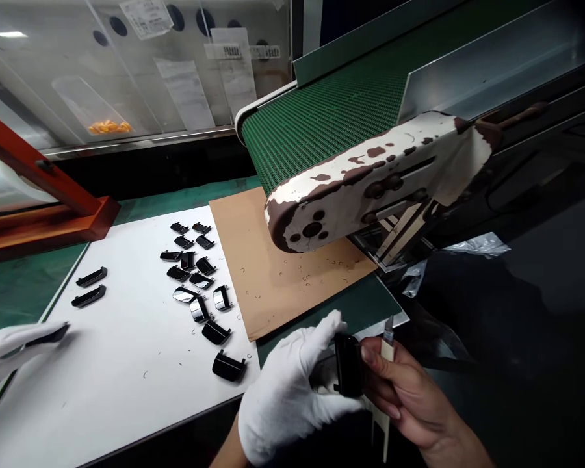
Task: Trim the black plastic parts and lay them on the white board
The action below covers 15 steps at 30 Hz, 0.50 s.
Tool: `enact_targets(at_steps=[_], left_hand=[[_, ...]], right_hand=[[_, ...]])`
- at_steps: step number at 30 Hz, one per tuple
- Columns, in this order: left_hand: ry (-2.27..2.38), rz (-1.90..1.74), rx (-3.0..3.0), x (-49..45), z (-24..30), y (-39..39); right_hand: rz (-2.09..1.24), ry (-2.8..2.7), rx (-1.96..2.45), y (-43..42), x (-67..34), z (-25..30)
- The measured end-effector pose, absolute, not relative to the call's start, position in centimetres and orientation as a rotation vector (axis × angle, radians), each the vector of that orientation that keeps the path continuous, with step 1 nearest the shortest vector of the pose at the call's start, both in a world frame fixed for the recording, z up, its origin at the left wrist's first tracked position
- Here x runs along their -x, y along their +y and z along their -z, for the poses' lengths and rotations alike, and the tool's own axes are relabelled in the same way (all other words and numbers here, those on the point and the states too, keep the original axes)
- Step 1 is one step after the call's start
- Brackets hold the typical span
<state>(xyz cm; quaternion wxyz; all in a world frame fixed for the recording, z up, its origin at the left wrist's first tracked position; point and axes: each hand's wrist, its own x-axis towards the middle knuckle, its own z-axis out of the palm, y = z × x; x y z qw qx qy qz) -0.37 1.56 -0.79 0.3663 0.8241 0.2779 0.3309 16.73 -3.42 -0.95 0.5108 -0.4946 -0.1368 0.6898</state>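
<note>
My left hand [287,396], in a white glove, is closed around a small glossy black plastic part [348,364] and holds it upright low in the middle of the view. My bare right hand [409,396] touches the part's right side with its thumb. It also grips a small knife [388,333] whose blade points up just right of the part. Both hands hover over the table's near edge, in front of the conveyor.
Several black parts [197,279] lie on a white sheet [127,390], with two long ones [91,286] further left. A co-worker's gloved hand [10,351] holds another part at far left. Brown cardboard [273,260] lies under the conveyor's worn end [370,188]. Green belt [322,123] above. Orange frame [43,195] at back left.
</note>
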Motion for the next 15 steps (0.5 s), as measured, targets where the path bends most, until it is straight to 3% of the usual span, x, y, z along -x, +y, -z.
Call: enact_targets(at_steps=[9,15], left_hand=[[0.636,-0.907,-1.299,-0.5,3.0,0.3],[0.525,-0.968,-1.087,-1.6,3.9,-0.3]], right_hand=[[-1.672,-0.329,1.143,-3.7,-16.3,-0.2],[-1.667,-0.306,1.135,-4.0,-16.0,-1.1]])
